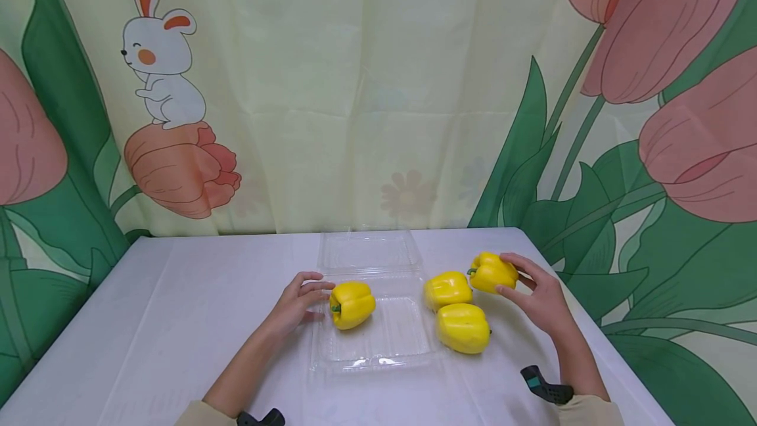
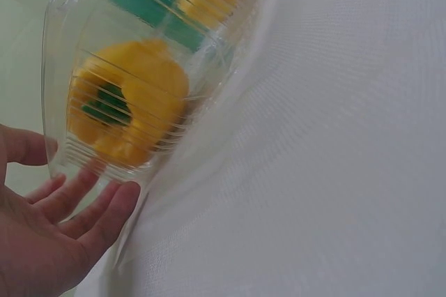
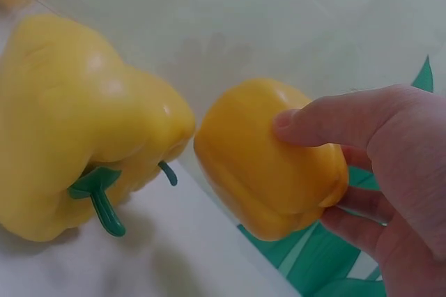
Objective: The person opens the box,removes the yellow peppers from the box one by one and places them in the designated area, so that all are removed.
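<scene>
My right hand (image 1: 539, 296) pinches a yellow bell pepper (image 1: 492, 273) between thumb and fingers, at the right of the table. In the right wrist view the thumb presses on the side of this pepper (image 3: 268, 161). Two more yellow bell peppers, one behind (image 1: 448, 290) and one in front (image 1: 464, 328), sit between it and the clear plastic clamshell box (image 1: 402, 355). Inside the box, at its left, lies another bell pepper (image 1: 352, 306). My left hand (image 1: 298, 301) is at the box's left wall, its fingers loosely spread and fingertips against the ribbed plastic (image 2: 132, 164).
The box's lid (image 1: 369, 252) lies folded back toward the far table edge. A white cloth covers the table (image 1: 154, 321). Behind stands a curtain (image 1: 355, 84) printed with tulips and a rabbit. Dark bands (image 1: 547, 386) circle both wrists.
</scene>
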The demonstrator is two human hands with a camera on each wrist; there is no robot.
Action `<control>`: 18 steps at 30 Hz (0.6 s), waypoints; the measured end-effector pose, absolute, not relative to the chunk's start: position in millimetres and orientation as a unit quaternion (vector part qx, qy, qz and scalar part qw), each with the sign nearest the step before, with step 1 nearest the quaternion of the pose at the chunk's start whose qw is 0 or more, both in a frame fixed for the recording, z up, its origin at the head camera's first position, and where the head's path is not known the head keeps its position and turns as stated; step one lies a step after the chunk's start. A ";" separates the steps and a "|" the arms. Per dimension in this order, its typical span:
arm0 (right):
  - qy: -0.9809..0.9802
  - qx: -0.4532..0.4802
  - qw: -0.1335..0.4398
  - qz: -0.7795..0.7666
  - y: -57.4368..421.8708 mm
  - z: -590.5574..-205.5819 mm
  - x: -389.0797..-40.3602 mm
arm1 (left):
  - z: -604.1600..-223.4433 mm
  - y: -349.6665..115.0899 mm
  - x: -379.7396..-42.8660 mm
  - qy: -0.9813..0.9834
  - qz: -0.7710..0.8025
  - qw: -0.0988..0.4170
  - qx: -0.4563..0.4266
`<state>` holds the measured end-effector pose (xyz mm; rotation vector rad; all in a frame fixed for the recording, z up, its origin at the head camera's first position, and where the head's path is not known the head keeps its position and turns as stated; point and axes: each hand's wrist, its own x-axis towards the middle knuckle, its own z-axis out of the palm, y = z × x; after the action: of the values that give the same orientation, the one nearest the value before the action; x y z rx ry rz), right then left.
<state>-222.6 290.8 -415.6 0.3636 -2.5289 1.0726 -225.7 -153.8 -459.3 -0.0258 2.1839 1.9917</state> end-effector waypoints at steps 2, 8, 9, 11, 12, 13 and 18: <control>-0.899 0.124 0.181 0.380 291.7 -416.6 -222.9 | -460.0 -153.8 -226.3 0.736 0.671 0.092 -0.011; -0.906 0.110 0.166 0.375 294.2 -420.6 -224.4 | -460.7 -153.3 -226.8 0.740 0.667 0.092 -0.020; -0.906 0.108 0.163 0.375 294.5 -421.4 -224.7 | -460.6 -153.2 -226.9 0.740 0.665 0.093 -0.021; -0.908 0.104 0.157 0.375 295.3 -422.9 -225.2 | -460.5 -152.8 -227.1 0.742 0.663 0.094 -0.023; -0.909 0.101 0.154 0.374 295.7 -423.7 -225.4 | -460.3 -152.7 -227.0 0.743 0.663 0.094 -0.021; -0.910 0.099 0.151 0.374 296.1 -424.4 -225.7 | -460.1 -152.7 -226.9 0.742 0.663 0.094 -0.020; -0.918 0.083 0.137 0.363 298.6 -428.0 -226.6 | -460.0 -152.8 -226.9 0.741 0.664 0.095 -0.016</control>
<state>-226.6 298.6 -428.0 0.2389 -2.6578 1.0497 -226.9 -152.8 -460.0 -0.0472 2.1973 1.9685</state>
